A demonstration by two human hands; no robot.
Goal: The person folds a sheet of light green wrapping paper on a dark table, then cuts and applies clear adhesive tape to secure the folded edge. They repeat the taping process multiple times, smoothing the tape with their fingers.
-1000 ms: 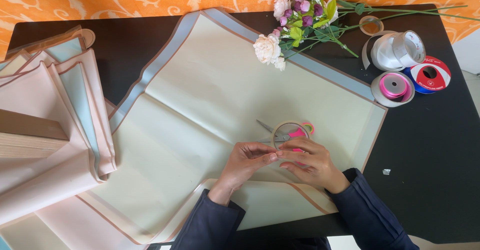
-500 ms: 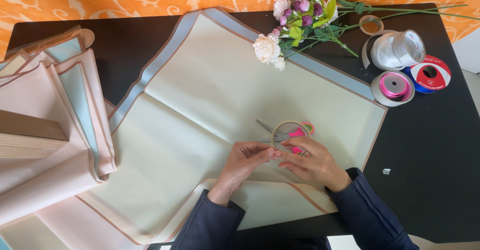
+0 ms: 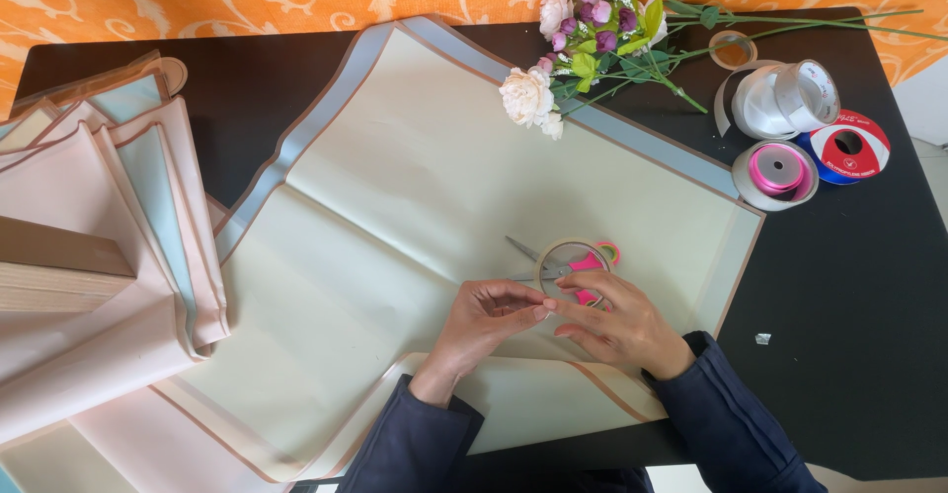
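Note:
A clear tape roll point(image 3: 553, 248) stands on edge on the cream wrapping sheet point(image 3: 415, 177), just ahead of my hands. My right hand point(image 3: 620, 327) holds its lower rim with fingers and thumb. Fingertips of my left hand point(image 3: 482, 323) pinch at the same rim, meeting the right hand's fingers. Scissors point(image 3: 519, 249) with pink handles lie flat on the sheet behind the roll, partly seen through its ring.
Folded pink and blue wrapping sheets point(image 3: 109, 217) are stacked at the left. A bunch of artificial flowers point(image 3: 583, 39) lies at the back. White point(image 3: 785, 98), pink point(image 3: 778, 172) and red-labelled point(image 3: 851, 148) ribbon spools sit on the black table point(image 3: 849, 286) at the right.
My fingers have shifted slightly at the tape roll's rim. Nothing else has moved.

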